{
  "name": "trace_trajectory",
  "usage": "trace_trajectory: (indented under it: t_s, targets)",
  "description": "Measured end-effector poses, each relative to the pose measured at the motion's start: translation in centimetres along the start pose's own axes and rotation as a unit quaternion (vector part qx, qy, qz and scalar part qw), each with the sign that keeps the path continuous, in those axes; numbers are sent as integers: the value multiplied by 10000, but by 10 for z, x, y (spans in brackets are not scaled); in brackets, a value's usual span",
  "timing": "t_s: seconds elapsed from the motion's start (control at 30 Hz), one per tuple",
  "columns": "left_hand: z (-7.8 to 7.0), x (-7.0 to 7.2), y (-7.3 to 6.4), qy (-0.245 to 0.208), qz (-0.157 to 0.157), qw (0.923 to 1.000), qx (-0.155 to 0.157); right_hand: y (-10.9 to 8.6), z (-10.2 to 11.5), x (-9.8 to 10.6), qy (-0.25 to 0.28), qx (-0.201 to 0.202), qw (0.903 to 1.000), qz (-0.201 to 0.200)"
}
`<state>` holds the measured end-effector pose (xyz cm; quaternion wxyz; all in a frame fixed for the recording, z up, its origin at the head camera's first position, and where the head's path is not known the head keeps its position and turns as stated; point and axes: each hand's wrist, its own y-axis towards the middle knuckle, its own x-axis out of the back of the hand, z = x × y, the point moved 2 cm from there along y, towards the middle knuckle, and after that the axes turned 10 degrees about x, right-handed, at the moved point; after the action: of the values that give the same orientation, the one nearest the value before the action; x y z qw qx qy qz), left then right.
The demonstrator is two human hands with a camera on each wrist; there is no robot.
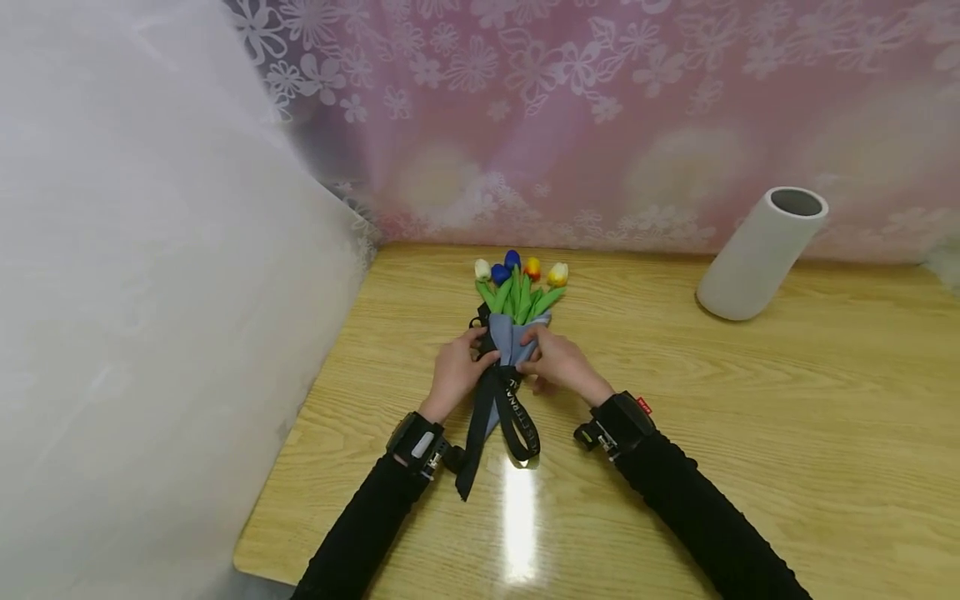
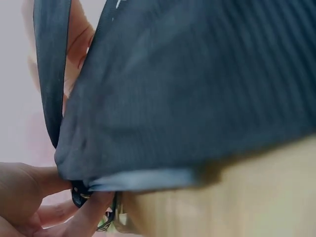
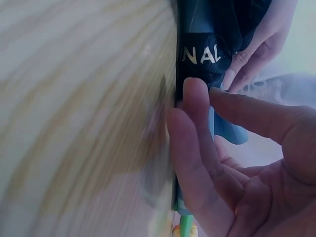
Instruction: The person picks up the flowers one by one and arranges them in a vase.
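A small bouquet (image 1: pixel 516 337) lies on the wooden table, its tulips in white, blue, orange and yellow pointing to the far side. Blue-grey wrapping (image 1: pixel 504 337) encloses the stems, and a black ribbon (image 1: pixel 491 392) with white lettering goes round it, one loop and one tail trailing toward the near edge. On the left side my left hand (image 1: pixel 456 367) grips the bouquet, thumb on the ribbon. My right hand (image 1: pixel 558 362) pinches the wrapping from the right; in the right wrist view its thumb and fingertips meet the bouquet beside the ribbon's printed letters (image 3: pixel 201 55).
A tall white vase (image 1: pixel 761 254) with a slanted body stands at the back right of the table (image 1: pixel 750 400). A pink floral curtain (image 1: pixel 562 150) hangs behind the table, and a white sheet (image 1: pixel 150 292) borders its left side.
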<state>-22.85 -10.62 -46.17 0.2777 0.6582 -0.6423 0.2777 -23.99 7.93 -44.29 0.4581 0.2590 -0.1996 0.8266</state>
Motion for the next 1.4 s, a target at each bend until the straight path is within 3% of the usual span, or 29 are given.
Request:
trace_trajectory:
  t_s: [0.2,0.63,0.97,1.23,1.33,1.4]
  targets:
    - [-20,-16,-3,177,55,9997,-167,-15,-12,14,-22,-236,9997,50]
    - [-67,-55,-1,361,430,9983,-143,-44,-38,50,-68,-508,9986,92]
    - [-90,-77,-1,544,497,9971,-204,-60,-53,69,-30,-646,9979,26]
    - [-94,-84,-2,567,498,9969,-211,-63,-60,74,79,-788,9969,21]
    - [-94,-79,0,860,552,9943,-307,-64,-60,76,-12,-729,9973,4]
    - [-93,-70,2,1023,755,9913,-352,-65,-58,79,-141,-653,9977,-88]
